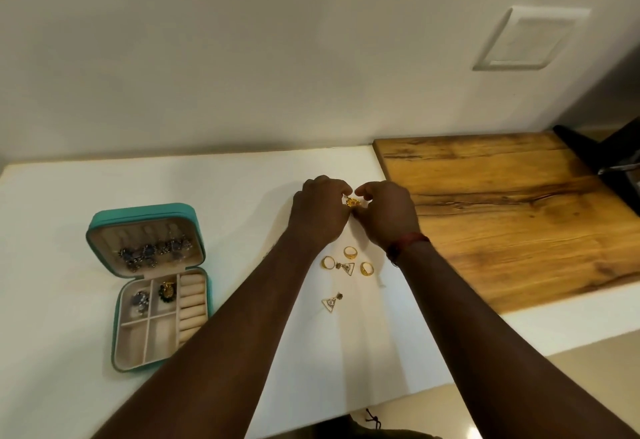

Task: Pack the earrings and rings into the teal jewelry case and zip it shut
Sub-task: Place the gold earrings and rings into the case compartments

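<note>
A square teal zip-around jewelry case (152, 286) with a cream lining lies open on the left of a white surface (69, 203); its lid section, the farther half, already carries a row of dark blue-grey dangling earrings (154, 253); in the nearer tray, one compartment holds a blue-grey piece (140, 299) and the next holds a dark green and gold earring (168, 292); the two nearest compartments and the padded ring rolls along the right side look empty.

The packing appears partly done; well to the right of the case, loose on the surface, lie three gold rings (350, 251) and two gold triangular earrings, one among the rings (347, 268) and one nearer the person (330, 303); all of these, plus the zip, seem left to do.

Both bare forearms reach forward from the bottom edge and meet beyond the loose pieces; the left hand (318, 211) and the right hand (386, 213), a red thread band (407, 244) at its wrist, are curled knuckles-up with fingertips close together; between them sits a small gold flower-shaped piece (352, 202); both grips seem pinched on it, though which hand truly bears it is hard to tell; it sits far from the case.

A brown wooden board (502, 216) lies to the right.
</note>
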